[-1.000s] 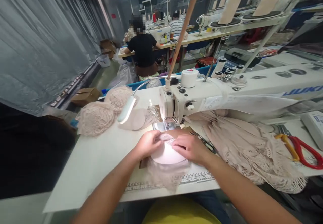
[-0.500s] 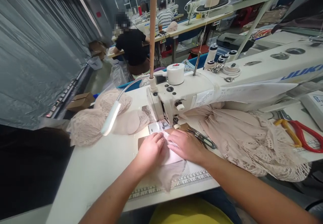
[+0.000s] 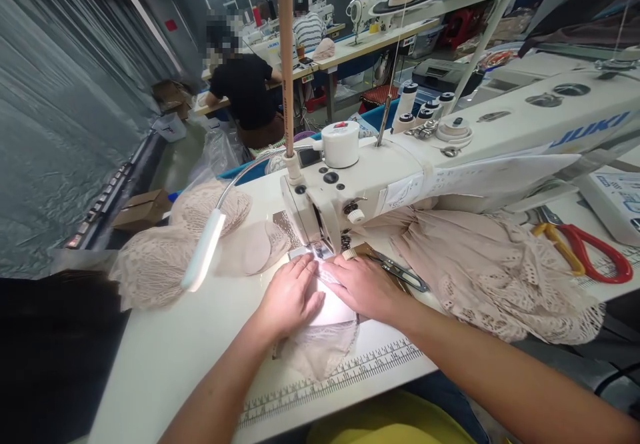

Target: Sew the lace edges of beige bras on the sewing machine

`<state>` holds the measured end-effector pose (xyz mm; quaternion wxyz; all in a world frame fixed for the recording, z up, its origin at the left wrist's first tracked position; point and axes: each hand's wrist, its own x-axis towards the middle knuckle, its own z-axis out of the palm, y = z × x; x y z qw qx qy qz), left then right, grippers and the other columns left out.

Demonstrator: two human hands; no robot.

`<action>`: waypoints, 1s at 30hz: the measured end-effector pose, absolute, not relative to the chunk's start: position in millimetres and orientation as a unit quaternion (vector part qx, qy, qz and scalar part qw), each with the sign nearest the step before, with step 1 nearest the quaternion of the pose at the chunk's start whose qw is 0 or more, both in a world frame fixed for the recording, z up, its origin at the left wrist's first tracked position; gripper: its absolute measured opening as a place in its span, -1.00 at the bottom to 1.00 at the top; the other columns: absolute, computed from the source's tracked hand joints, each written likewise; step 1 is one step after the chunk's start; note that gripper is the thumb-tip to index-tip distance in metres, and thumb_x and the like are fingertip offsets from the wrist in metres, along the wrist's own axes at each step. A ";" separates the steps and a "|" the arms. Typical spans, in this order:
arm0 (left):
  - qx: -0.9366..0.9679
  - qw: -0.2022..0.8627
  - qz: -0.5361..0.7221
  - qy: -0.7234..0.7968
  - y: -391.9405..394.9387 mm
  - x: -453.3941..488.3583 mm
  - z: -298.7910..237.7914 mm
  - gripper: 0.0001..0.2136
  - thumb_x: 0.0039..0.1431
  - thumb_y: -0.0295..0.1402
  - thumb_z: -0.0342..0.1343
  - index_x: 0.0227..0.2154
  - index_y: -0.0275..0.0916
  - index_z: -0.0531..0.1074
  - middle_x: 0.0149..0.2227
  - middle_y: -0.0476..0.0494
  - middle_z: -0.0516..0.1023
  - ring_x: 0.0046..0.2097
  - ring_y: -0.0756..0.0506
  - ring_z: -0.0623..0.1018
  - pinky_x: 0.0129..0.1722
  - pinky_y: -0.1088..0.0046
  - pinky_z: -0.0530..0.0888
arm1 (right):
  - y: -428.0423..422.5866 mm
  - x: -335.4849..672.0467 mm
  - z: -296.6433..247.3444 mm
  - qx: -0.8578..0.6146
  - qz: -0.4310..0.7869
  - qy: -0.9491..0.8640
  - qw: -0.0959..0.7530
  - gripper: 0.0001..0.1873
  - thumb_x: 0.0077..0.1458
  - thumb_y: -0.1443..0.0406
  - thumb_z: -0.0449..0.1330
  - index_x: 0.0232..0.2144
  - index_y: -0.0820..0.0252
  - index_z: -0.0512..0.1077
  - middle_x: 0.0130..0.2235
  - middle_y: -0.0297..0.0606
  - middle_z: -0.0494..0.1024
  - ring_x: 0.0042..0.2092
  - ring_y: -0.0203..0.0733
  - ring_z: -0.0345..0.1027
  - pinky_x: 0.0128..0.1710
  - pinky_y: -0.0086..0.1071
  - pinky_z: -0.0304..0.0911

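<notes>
My left hand lies flat on a pale piece at the sewing machine's needle area, thumb apart from the fingers. My right hand rests opposite, its fingers stretched toward the presser foot and pressing on the same work. Between the hands shows a smooth white cup-like piece, with beige lace fabric hanging from its near edge onto the table. The fingertips partly hide the edge by the needle. Thread snips lie just right of my right hand.
A lit lamp on a bendy neck hangs at the left over lace cups. At the right lie a heap of beige lace fabric and red-handled scissors. A printed ruler runs along the front edge. Other people sit farther back.
The view has shifted a little. My left thumb has spread away from the fingers, and both hands have moved slightly on the work. The lace's hanging edge lies differently.
</notes>
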<state>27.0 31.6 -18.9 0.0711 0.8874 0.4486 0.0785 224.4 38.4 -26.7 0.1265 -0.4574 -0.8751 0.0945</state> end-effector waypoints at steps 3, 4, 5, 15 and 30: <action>0.896 0.082 0.070 0.430 38.5 24.6 -17.7 -0.48 0.18 -0.21 -0.01 0.12 -0.46 0.25 0.15 -0.45 0.31 0.16 -0.32 0.32 0.12 0.06 0.33 | 39.3 222.6 -26.6 -0.468 0.095 -0.869 0.126 -0.77 0.20 0.25 0.07 -0.13 0.17 0.41 -0.25 -0.22 0.48 -0.22 -0.15 0.30 -0.29 -0.35 0.11; 0.900 0.086 0.068 0.423 40.7 23.9 -16.7 -0.48 0.18 -0.21 -0.02 0.12 -0.46 0.25 0.14 -0.45 0.31 0.15 -0.32 0.32 0.13 0.06 0.32 | 39.6 222.0 -26.3 -0.472 0.095 -0.867 0.124 -0.78 0.20 0.25 0.07 -0.15 0.17 0.41 -0.25 -0.22 0.48 -0.22 -0.15 0.30 -0.29 -0.35 0.11; 0.903 0.090 0.065 0.416 42.9 23.3 -15.5 -0.48 0.18 -0.20 -0.02 0.12 -0.46 0.25 0.14 -0.45 0.32 0.15 -0.32 0.32 0.13 0.06 0.32 | 39.8 221.4 -25.8 -0.476 0.095 -0.866 0.122 -0.79 0.20 0.24 0.07 -0.16 0.17 0.41 -0.25 -0.21 0.47 -0.22 -0.14 0.30 -0.30 -0.35 0.11; 0.932 0.087 0.004 0.352 59.6 8.5 3.8 -0.51 0.10 -0.36 0.03 0.12 -0.36 0.28 0.10 -0.35 0.38 0.10 -0.29 0.37 0.11 0.07 0.30 | 42.1 223.1 -27.9 -0.478 0.097 -0.861 0.143 -0.78 0.20 0.33 0.02 -0.21 0.19 0.46 -0.34 -0.21 0.48 -0.28 -0.16 0.32 -0.34 -0.35 0.11; 0.929 0.064 0.132 0.340 36.8 20.6 -13.9 -0.73 0.19 -0.37 -0.03 -0.10 -0.37 0.38 -0.17 -0.31 0.42 -0.15 -0.20 0.38 -0.03 0.10 0.35 | 38.3 229.0 -33.5 -0.418 0.093 -0.887 0.172 -0.81 0.15 0.44 0.03 -0.41 0.21 0.42 -0.41 -0.30 0.37 -0.38 -0.27 0.12 -0.42 -0.37 -0.08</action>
